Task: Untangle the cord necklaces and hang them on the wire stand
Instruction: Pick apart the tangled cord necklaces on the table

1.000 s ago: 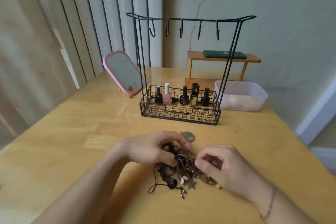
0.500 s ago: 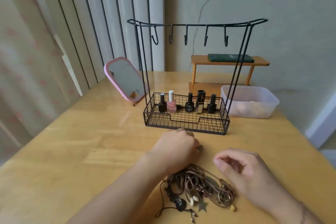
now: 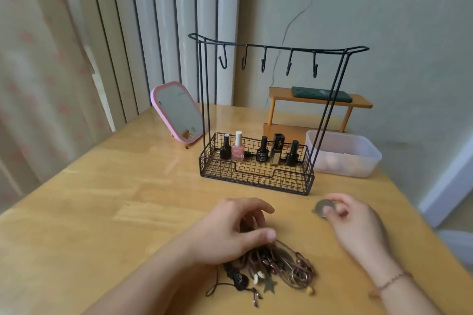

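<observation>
A tangled heap of brown and black cord necklaces [image 3: 276, 267] with a star charm and beads lies on the wooden table [image 3: 102, 199] near its front. My left hand [image 3: 230, 233] rests on top of the heap, its curled fingers holding some of the cords. My right hand [image 3: 350, 222] is off to the right and pinches a round metal pendant [image 3: 323, 207] just above the table. Behind them stands the black wire stand [image 3: 276, 48]; all its hooks are bare.
The stand's wire basket [image 3: 256, 179] holds several nail polish bottles. A pink-framed mirror [image 3: 176, 112] leans at the back left. A clear plastic box [image 3: 343, 153] and a small wooden shelf [image 3: 320, 102] with a dark flat item stand at the back right.
My right hand has moved right, away from the heap, and now pinches the round pendant. My left hand has shifted back onto the cords. The view has tilted up.
</observation>
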Action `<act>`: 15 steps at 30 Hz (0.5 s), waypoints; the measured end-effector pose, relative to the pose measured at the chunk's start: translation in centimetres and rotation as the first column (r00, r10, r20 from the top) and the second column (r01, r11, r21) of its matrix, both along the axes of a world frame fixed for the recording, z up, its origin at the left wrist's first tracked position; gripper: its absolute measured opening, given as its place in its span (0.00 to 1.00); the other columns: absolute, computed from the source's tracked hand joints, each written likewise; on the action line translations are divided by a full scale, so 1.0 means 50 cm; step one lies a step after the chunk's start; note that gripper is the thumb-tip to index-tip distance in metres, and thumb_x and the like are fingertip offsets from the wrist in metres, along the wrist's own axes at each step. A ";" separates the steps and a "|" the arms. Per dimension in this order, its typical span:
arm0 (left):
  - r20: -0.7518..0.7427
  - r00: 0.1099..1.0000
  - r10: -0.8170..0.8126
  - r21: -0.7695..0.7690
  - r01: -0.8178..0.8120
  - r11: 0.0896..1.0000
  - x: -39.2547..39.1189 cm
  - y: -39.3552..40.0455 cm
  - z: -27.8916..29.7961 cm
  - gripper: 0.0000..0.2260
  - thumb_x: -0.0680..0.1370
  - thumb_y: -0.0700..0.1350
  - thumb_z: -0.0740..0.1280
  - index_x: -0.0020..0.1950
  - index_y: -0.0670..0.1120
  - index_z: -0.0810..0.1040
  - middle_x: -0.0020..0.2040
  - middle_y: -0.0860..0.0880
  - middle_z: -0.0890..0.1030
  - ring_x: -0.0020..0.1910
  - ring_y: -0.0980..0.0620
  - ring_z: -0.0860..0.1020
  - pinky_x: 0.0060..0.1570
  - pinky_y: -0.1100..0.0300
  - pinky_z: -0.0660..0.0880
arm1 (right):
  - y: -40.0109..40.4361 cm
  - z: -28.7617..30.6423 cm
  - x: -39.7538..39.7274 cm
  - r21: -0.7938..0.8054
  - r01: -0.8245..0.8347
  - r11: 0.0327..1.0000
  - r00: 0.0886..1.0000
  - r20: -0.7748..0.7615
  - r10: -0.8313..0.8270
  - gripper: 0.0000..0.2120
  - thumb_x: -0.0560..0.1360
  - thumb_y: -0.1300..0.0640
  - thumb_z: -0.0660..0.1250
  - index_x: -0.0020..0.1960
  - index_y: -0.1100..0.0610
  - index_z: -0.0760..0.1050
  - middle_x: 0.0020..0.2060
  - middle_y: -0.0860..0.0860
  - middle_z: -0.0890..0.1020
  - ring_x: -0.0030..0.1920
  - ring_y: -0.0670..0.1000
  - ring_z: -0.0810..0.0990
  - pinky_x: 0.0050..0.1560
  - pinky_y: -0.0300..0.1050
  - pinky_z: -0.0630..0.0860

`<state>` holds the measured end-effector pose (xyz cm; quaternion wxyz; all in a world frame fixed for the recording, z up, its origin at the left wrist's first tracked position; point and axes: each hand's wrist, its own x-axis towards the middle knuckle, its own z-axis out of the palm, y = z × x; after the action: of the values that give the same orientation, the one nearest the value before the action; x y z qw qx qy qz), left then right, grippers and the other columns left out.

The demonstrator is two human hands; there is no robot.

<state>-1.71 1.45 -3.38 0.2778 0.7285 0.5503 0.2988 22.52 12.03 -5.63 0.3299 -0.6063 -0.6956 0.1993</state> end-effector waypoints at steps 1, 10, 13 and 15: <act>-0.086 0.995 -0.056 0.010 0.057 0.998 -0.007 -0.004 0.005 0.21 0.76 0.60 0.71 0.66 0.54 0.76 0.53 0.58 0.80 0.54 0.59 0.77 0.53 0.65 0.74 | 0.012 -0.001 0.019 0.012 0.086 0.996 0.993 0.078 -0.086 0.09 0.76 0.56 0.70 0.56 0.48 0.81 0.39 0.47 0.82 0.46 0.57 0.80 0.46 0.46 0.75; -0.284 0.948 -0.146 0.173 0.200 0.964 -0.016 -0.002 -0.002 0.11 0.77 0.59 0.69 0.52 0.53 0.81 0.51 0.59 0.80 0.56 0.57 0.73 0.58 0.55 0.72 | 0.027 -0.009 0.032 0.099 0.288 0.953 0.913 0.273 -0.304 0.12 0.78 0.49 0.64 0.61 0.45 0.77 0.54 0.47 0.81 0.60 0.58 0.71 0.59 0.51 0.67; -0.218 0.960 -0.174 0.205 0.219 0.954 -0.012 -0.003 -0.003 0.06 0.78 0.53 0.70 0.48 0.52 0.82 0.48 0.59 0.80 0.55 0.56 0.75 0.58 0.57 0.73 | 0.030 -0.015 0.033 0.106 0.301 0.948 0.887 0.333 -0.319 0.13 0.78 0.47 0.65 0.62 0.46 0.77 0.57 0.49 0.80 0.61 0.57 0.71 0.59 0.51 0.67; -0.202 0.962 -0.182 0.215 0.225 0.950 -0.008 -0.003 -0.004 0.03 0.77 0.49 0.71 0.47 0.51 0.82 0.47 0.58 0.80 0.53 0.56 0.76 0.57 0.59 0.73 | 0.029 -0.014 0.032 0.117 0.304 0.945 0.879 0.347 -0.326 0.15 0.77 0.46 0.66 0.62 0.46 0.77 0.58 0.50 0.79 0.61 0.58 0.72 0.59 0.52 0.68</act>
<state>-2.12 1.28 -3.57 0.1679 0.8333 0.4552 0.2649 24.13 13.50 -6.33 0.2419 -0.7274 -0.6421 0.0072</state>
